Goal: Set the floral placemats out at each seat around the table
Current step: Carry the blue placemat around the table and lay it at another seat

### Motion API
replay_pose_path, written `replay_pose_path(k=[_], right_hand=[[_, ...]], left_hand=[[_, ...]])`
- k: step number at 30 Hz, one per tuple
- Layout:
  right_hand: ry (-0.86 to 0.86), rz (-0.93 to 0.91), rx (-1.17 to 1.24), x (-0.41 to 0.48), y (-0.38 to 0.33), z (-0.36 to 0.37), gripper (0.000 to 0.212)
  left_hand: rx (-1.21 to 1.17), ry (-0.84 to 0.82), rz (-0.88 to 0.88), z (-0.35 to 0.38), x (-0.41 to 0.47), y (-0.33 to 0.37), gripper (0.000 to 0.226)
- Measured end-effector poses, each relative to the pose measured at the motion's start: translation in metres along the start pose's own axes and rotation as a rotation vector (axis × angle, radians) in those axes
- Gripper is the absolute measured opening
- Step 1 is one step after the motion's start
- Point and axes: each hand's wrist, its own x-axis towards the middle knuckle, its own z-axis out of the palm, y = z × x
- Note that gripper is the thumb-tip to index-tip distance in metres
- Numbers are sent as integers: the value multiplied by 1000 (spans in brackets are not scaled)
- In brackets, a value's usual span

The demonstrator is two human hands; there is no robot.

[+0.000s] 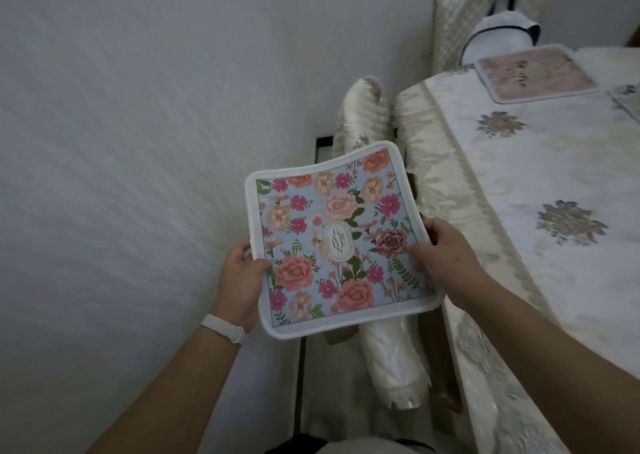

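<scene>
The left hand (242, 280) and the right hand (440, 249) each grip 1 side edge of a floral placemat (336, 238), held in the air above a cushioned chair (391, 367). The mat is almost square, and the table (554, 176) lies to the right, nearer the right hand, so I judge it must travel rightward. Far beyond the right hand, 1 pink placemat (535, 72) already lies on the table's end.
</scene>
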Motion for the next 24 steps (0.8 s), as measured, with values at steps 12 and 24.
replay_pose_path(k=[12,24], right_hand=[[428,138,44,76,-10,-33,16],[839,305,142,120,-39,-18,14]], left_hand=[[185,-411,66,125,171,50,37],[279,-854,-6,244,293,75,37]])
